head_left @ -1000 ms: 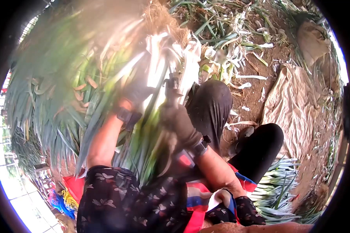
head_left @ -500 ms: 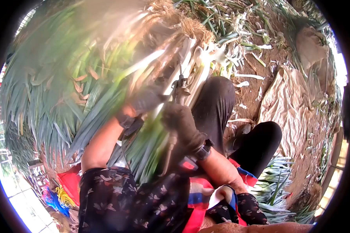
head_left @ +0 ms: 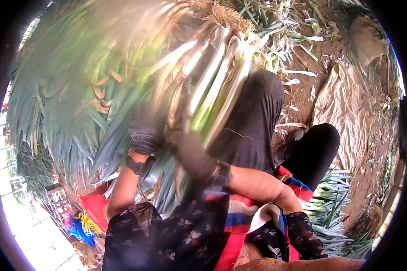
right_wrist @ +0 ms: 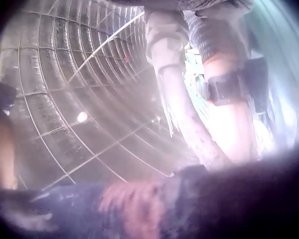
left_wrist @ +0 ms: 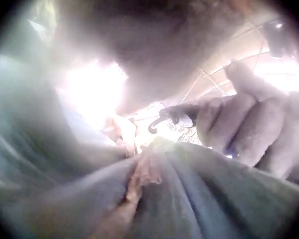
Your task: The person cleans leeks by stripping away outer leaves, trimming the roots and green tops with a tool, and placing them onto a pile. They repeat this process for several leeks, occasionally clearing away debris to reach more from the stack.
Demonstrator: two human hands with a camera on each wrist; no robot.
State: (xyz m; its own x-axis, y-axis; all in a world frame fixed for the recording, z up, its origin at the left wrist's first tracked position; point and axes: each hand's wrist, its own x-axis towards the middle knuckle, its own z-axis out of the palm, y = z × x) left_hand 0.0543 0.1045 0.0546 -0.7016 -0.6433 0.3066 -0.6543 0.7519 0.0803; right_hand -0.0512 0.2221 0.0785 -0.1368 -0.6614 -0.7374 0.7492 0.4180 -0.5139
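My gloved right hand [head_left: 192, 153] is curled round the handle of what looks like an air blow gun [left_wrist: 177, 117]; the left wrist view shows its small hook beside the fist. A pale hose [right_wrist: 182, 99] runs down from that hand in the right wrist view. Several leeks [head_left: 217, 86] with white stalks and brown roots lie against my thigh, roots away from me. My gloved left hand [head_left: 142, 128] is blurred among long green leaves [left_wrist: 189, 194], left of the right hand; I cannot tell how its fingers lie.
A large heap of leeks [head_left: 59, 113] spreads on the left. Peeled scraps [head_left: 276, 58] litter the soil at the back. A tan cloth [head_left: 341, 99] lies to the right. Cleaned leeks [head_left: 325, 203] are stacked beside my bent leg. Wire mesh [right_wrist: 50, 89] shows in the right wrist view.
Both hands have come down toward my body from the white stalks to the leaves. The left hand has also shifted left, and more of the stalks now shows. The gun's metal head is no longer distinct.
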